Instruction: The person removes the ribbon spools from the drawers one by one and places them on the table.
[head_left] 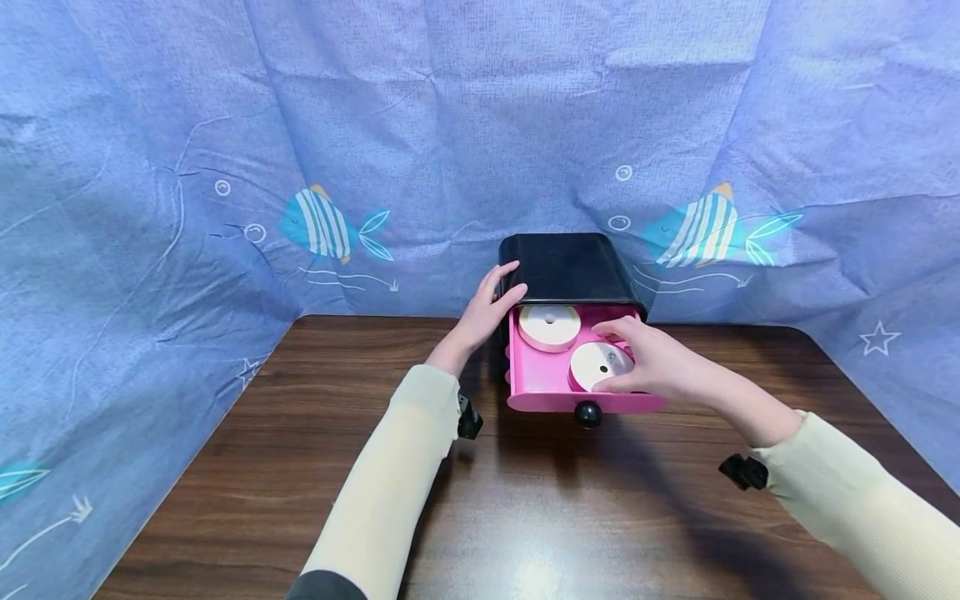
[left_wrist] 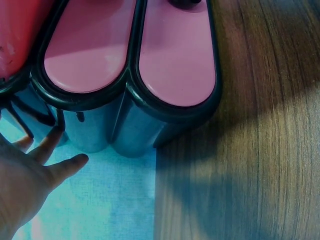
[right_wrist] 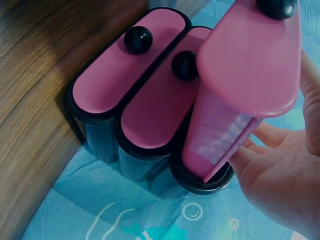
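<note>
A black storage box (head_left: 566, 267) with pink drawers stands on the table, its top drawer (head_left: 542, 375) pulled out. Inside the drawer lie two flat white rolls with small centre holes, resembling ribbon spools. The rear roll (head_left: 547, 325) sits at the drawer's back left. My right hand (head_left: 660, 362) reaches in from the right and grips the front roll (head_left: 588, 367) by its rim, thumb on the near side, fingers on the far side. My left hand (head_left: 483, 312) rests against the box's upper left edge, fingers extended. The rolls are hidden in both wrist views.
Two closed pink drawers (right_wrist: 160, 110) with black knobs sit below the pulled-out one. The brown wooden table (head_left: 337, 433) extends in front and to both sides. A blue fish-print cloth (head_left: 450, 150) hangs behind the box.
</note>
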